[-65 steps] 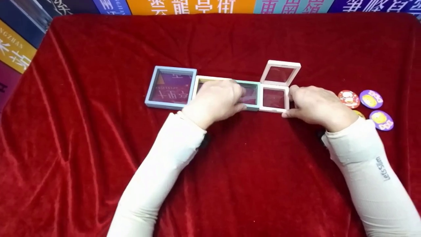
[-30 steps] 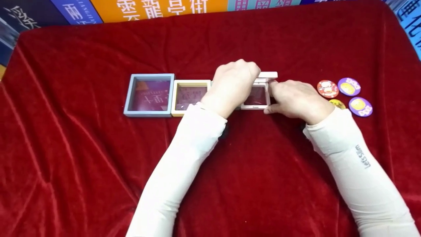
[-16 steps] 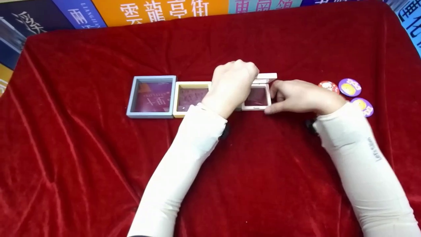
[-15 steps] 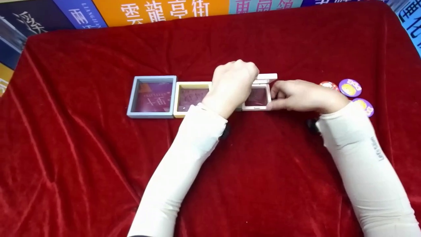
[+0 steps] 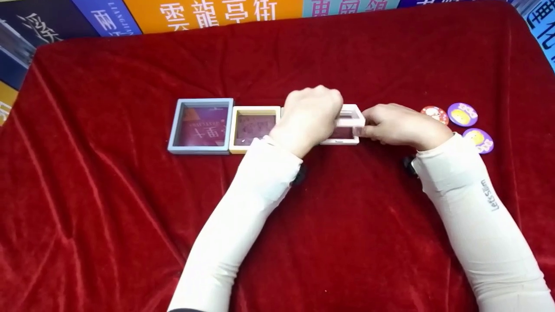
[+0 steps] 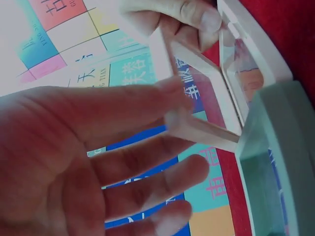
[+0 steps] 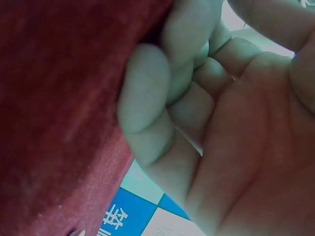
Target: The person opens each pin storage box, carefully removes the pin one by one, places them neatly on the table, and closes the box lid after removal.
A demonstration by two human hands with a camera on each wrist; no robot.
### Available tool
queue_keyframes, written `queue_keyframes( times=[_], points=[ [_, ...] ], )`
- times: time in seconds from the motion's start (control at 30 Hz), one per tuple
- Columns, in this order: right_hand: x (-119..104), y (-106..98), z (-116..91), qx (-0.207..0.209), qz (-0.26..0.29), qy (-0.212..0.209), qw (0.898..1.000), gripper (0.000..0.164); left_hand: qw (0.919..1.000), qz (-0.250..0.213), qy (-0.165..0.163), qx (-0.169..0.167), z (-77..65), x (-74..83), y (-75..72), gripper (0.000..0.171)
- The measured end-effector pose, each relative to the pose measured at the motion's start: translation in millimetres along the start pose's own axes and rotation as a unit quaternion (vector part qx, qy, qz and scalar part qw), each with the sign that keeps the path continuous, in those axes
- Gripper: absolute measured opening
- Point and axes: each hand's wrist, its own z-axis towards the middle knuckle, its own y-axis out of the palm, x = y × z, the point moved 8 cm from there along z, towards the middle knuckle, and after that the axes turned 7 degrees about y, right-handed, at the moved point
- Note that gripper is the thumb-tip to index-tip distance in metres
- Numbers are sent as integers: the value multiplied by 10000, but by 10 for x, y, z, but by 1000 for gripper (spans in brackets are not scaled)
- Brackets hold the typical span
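A pale pink hinged display frame lies at the right end of a row of frames, its lid tilted partway over the base. My left hand pinches the lid; in the left wrist view its thumb and index finger grip the lid's edge, the other fingers extended. At the frame's right side, my right hand holds the edge with curled fingers; its grip is partly hidden. A green frame stands beside the pink one, mostly hidden by my left hand in the head view.
Left of these are a yellow frame and a larger blue frame, both closed. Round badges, one red and two purple, lie right of my right hand on the red velvet cloth. Panels with Chinese characters border the back.
My left hand has gone from over the yellow and green frames to the pink lid. The lid has swung down from standing raised. My right hand has shifted its fingers at the frame's right side.
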Motion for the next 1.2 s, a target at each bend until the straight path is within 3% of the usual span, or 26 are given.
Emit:
queue_keyframes(
  times=[0.2, 0.43, 0.73, 0.93, 1.2],
  points=[
    [3, 16, -4, -132, 111, -59, 9998, 13, 9998, 52, 103, -160, 5, 32, 77, 19],
    [23, 18, -19, -204, 455, -104, 9987, 18, 9998, 95, 113, -155, 3, 39, 114, 20],
    [127, -20, -19, 0, 1118, 868, 9899, 30, 9989, 201, 252, -337, 8, 84, 176, 24],
    [84, -39, -34, 89, 775, 761, 9940, 40, 9983, 245, 255, -453, 31, 94, 216, 25],
    [37, -41, -29, 266, 266, 466, 9982, 40, 9979, 208, 178, -588, 49, 88, 274, 24]
  ],
)
